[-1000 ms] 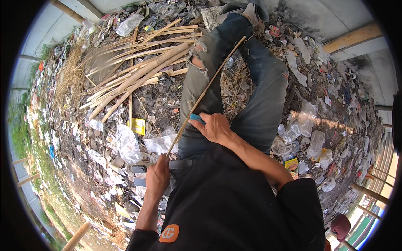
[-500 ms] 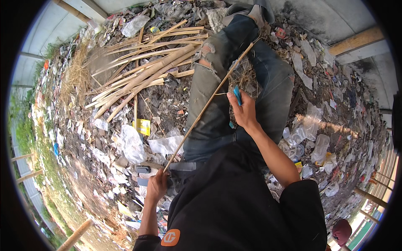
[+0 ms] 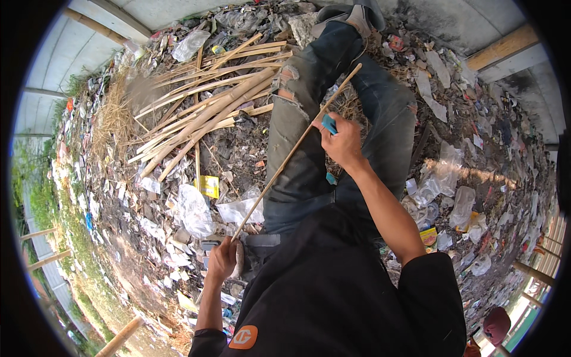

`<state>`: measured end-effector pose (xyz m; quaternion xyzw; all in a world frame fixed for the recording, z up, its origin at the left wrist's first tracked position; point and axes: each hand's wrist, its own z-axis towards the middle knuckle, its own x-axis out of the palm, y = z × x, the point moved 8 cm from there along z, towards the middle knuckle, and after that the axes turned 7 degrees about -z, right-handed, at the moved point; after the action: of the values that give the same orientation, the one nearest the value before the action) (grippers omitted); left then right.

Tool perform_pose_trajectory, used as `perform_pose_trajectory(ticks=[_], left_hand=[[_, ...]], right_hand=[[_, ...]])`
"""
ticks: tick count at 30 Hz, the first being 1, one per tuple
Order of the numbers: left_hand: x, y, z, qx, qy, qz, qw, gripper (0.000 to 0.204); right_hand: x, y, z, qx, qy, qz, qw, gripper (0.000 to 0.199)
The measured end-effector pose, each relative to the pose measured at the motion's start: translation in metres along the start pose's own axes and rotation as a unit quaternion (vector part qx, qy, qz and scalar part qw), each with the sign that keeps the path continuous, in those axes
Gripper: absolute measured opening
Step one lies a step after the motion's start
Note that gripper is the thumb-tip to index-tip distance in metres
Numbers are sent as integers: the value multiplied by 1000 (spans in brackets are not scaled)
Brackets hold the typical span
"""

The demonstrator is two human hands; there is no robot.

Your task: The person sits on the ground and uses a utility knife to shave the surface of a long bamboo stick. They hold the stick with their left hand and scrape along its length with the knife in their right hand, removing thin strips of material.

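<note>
Bamboo stick (image 3: pixel 291 156) runs diagonally over the person's lap, low end at the left hand (image 3: pixel 221 262) beside the hip, high end past the knee (image 3: pixel 288 77) toward the boot (image 3: pixel 351 15). Left hand is closed around the low end, probably to anchor it against the body so it doesn't slide while the other hand works along it. Right hand (image 3: pixel 342 143) is clamped on a small teal-handled tool (image 3: pixel 329 124), likely a knife; blade not visible, it sits just beside the stick's upper half, touching or nearly so, can't tell which. Stick lies over the thigh, so the leg seems to act as a rest.

Pose: left arm bent tight, elbow back, wrist low by the belt line. Right arm reaches forward, forearm stretched out over the lap, wrist cocked inward toward the stick, fingers curled shut on the handle. Legs in torn grey-green trousers, one crossed over the other.

Relative to the stick: pile of split bamboo strips (image 3: pixel 208 113) to its left on the ground, near; yellow wrapper (image 3: pixel 208 185) and clear plastic bags (image 3: pixel 193 211) left of its lower half; second teal object (image 3: pixel 331 178) on the trousers right of it. Littered ground (image 3: pixel 476 149) all round.
</note>
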<state>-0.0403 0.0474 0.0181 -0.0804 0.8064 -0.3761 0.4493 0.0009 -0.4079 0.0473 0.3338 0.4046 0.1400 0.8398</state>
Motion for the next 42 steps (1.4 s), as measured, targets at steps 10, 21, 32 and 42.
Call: perform_pose_trajectory(ticks=[10,21,32,42], left_hand=[[10,6,11,-1,33,-38,999,17],[2,16,18,-22,22,19,999,19],[5,52,8,-1,-15,12,1000,19],[23,37,36,-1,38,-5,999,13]], right_hand=[[-32,-8,2,137,185,-73,970,55],[2,-28,0,81,153,-215,961,62],[-14,-50,33,141,174,-233,946,64],[-48,-39,51,123,160,-211,956,66]])
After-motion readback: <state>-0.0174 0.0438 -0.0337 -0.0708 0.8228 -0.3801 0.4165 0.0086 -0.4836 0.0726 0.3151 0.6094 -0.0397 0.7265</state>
